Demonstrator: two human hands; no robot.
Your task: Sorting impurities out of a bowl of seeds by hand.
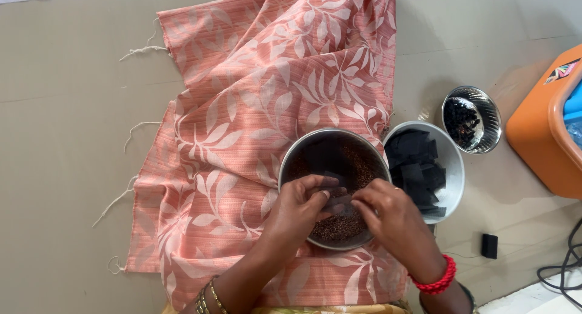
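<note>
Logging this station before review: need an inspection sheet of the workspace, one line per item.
Surface: beige floor, partly covered by a pink leaf-print cloth with frayed threads at its left edge.
Job's things: steel bowl of small brown seeds on the cloth; a small dark square piece pinched between both hands.
Clutter: white bowl of dark square pieces, small steel bowl of dark bits, small black block on the floor.
Grippers: left hand and right hand over the seed bowl, fingers closed on the dark piece.
Cables: dark cable at lower right.
Surroundings: orange container at right edge.
</note>
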